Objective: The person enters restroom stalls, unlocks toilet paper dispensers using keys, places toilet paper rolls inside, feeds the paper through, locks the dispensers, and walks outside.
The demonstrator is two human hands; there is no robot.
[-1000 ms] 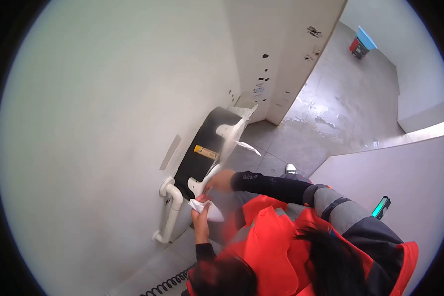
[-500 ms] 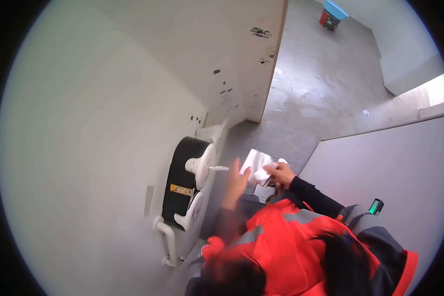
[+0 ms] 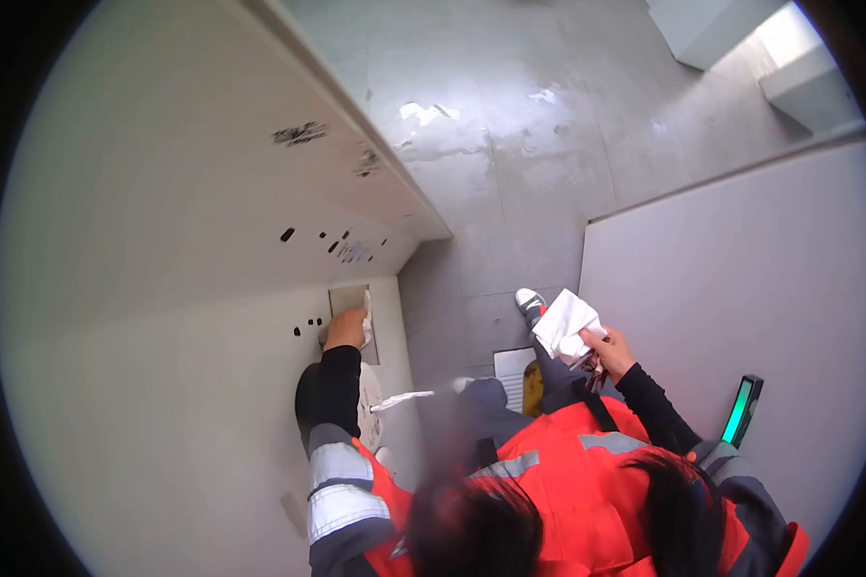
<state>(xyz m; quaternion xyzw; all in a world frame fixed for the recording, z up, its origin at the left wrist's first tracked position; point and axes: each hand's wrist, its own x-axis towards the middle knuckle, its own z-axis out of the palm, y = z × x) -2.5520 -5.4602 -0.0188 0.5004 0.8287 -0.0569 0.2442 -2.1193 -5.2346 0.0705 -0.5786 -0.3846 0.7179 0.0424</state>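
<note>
My right hand (image 3: 611, 354) is closed on a folded white tissue (image 3: 568, 325), held out over my leg. Small brownish, metallic-looking bits show under the tissue, too unclear to name. My left hand (image 3: 346, 330) is at a rectangular metal-coloured wall plate (image 3: 349, 299), against white crumpled material (image 3: 367, 317) sticking out there. Its fingers are mostly hidden, so their grip does not show. Below that hand, my left sleeve partly covers the toilet roll dispenser (image 3: 369, 423). A twisted white paper strip (image 3: 401, 399) hangs out from it.
A marked partition (image 3: 212, 163) rises at left and a pale panel (image 3: 741, 260) at right. A green-lit device (image 3: 741, 409) is by the right panel. My shoe (image 3: 529, 301) is on the grey tiled floor (image 3: 510, 192), which has wet-looking patches.
My left hand has left the tissue and moved left to the wall plate. My right hand has moved right, still holding the tissue. The view has shifted, and the blue basin is out of frame.
</note>
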